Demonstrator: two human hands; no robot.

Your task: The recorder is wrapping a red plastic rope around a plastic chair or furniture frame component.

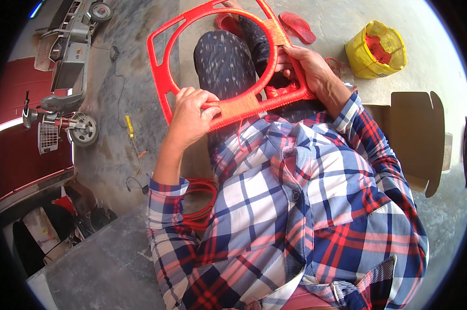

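Note:
A red, squarish frame with a round ring inside it (pixel 162 71) lies tilted over my lap, its bars wound closely with cord. Lighter orange winding binds the ring to the frame at the near side (pixel 239 107) and at the right. My left hand (pixel 191 114) is closed around the near left part, thumb beside the orange winding. On the right bar, my right hand (pixel 311 70) has its fingers curled near the other orange winding; part of them is hidden. A bundle of red cord (pixel 282 92) sits below the right hand, inside the frame's near right corner.
A yellow bucket (pixel 361 59) with red material stands at far right, near an open cardboard box (pixel 417 134). Red slippers (pixel 298 27) lie ahead. Red rings (pixel 201 204) rest by my left elbow. A yellow-handled tool (pixel 129 126), cables and a scooter (pixel 70 121) are left.

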